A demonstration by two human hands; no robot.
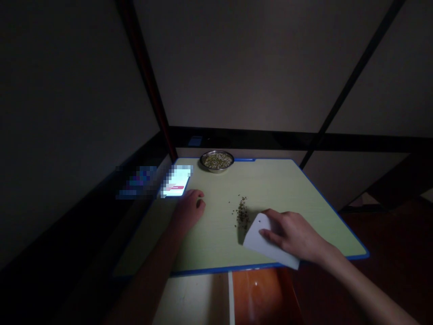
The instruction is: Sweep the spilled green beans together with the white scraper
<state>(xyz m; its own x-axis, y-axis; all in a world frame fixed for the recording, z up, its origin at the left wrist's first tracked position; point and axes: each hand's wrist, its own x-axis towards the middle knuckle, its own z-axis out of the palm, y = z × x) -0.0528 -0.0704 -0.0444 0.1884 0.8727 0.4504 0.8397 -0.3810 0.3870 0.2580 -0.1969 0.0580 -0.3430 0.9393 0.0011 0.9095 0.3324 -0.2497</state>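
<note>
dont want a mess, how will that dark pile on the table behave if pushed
The dark pile is loose and uneven at its edges, so it would probably scatter rather than slide together. Its bits look tiny, so likely light and easily nudged.

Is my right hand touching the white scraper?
Touching. The head view shows your right hand gripping the white scraper, thumb lying across its face.

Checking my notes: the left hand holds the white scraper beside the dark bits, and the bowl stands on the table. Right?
No: the head view shows the right hand holding the white scraper beside the dark bits, and the bowl stands on the table.
</note>
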